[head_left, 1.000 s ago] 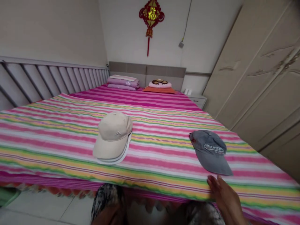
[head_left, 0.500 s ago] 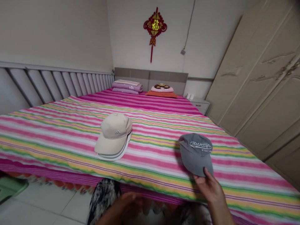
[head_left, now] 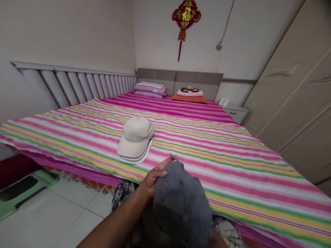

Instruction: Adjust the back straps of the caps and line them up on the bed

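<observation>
My left hand [head_left: 155,177] grips the edge of a grey cap [head_left: 183,203], thumb on the outside. The cap is held up close to me over the bed's front edge, its crown turned toward me and its lettering out of sight. At the cap's lower right edge a little of my right hand [head_left: 216,239] shows, its fingers hidden by the cap. Further left, a beige cap [head_left: 137,132] with a small logo rests on the striped sheet [head_left: 232,151]. Pale brims [head_left: 141,159] of other caps stick out beneath it, so they are stacked.
Folded purple bedding [head_left: 150,90] and a pink folded item [head_left: 190,92] on an orange piece lie by the headboard [head_left: 199,80]. A slatted rail [head_left: 85,84] runs along the left. A green stool [head_left: 28,189] stands on the floor; a wardrobe [head_left: 292,103] is at right.
The grey cap has come off the bed's right side toward me and turned, hiding its lettering. My left hand has risen from my lap and taken hold of it. The view has shifted.
</observation>
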`<action>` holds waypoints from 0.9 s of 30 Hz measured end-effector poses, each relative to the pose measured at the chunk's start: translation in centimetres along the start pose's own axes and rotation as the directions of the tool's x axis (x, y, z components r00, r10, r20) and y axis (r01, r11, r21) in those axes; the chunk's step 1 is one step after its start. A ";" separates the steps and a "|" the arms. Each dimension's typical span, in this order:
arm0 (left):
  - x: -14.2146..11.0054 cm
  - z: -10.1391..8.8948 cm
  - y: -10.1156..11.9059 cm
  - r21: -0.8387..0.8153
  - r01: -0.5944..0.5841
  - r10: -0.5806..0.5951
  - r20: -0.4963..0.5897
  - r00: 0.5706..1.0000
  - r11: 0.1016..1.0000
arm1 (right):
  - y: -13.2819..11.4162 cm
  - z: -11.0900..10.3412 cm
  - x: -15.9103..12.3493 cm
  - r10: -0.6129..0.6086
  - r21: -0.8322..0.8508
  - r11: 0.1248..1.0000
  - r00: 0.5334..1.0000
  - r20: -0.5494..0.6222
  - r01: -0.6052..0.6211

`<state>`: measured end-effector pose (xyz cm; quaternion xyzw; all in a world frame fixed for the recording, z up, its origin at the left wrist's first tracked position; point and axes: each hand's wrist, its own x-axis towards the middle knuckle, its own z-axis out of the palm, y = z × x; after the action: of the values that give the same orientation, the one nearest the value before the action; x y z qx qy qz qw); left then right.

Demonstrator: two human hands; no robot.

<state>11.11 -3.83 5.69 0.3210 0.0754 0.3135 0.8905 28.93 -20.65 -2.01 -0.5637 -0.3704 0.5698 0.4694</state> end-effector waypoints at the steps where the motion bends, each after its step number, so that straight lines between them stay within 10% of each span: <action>1: -0.3 0.4 -0.3 0.013 0.034 -0.035 0.050 0.998 0.999 | -1.1 0.0 0.2 -0.029 0.003 1.000 0.999 -0.023 0.029; 5: -1.2 1.9 -0.8 0.089 0.172 -0.187 0.209 0.960 0.981 | -6.2 1.1 0.8 -0.206 0.098 0.973 0.978 -0.028 0.208; 9: -1.6 2.5 -0.7 0.091 0.128 -0.140 0.137 0.981 0.988 | -9.4 3.2 1.0 -0.210 0.129 0.972 0.971 0.118 0.194; 12: -2.1 2.3 -0.5 0.143 0.077 -0.084 0.045 0.995 0.987 | -10.0 4.4 1.1 -0.122 0.196 0.976 0.985 0.122 0.097; 27: -3.2 1.9 -0.5 0.400 0.254 -0.209 -0.154 0.966 0.881 | -10.8 6.1 1.4 -0.455 -0.291 0.864 0.885 -0.098 0.412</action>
<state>9.48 -7.05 6.64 0.4749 0.2254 0.1980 0.8273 24.30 -15.64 8.39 -0.5674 -0.5200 0.3471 0.5358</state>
